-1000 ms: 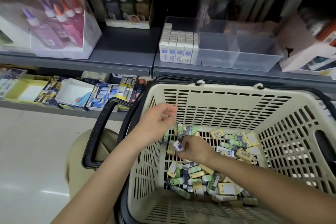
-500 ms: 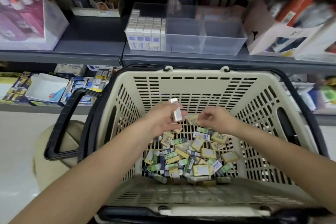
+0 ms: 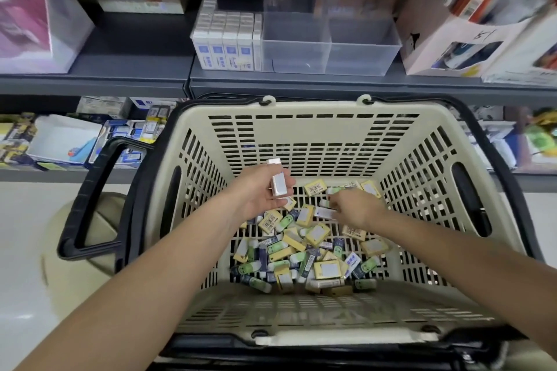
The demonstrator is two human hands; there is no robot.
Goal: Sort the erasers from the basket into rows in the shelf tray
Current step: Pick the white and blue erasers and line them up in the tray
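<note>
Left hand is gripping the small white boxed erasers, fingers curled round them. Right hand is pinching a single white eraser at its fingertips, just above the loose pile of yellow, green and white erasers in the beige slotted plastic basket. Beyond the fingers, the clear plastic shelf tray is holding white rows at its left end.

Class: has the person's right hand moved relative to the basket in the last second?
Yes. The right hand has crossed the basket from its left side towards its right, now pinching a white eraser on the pile.
</note>
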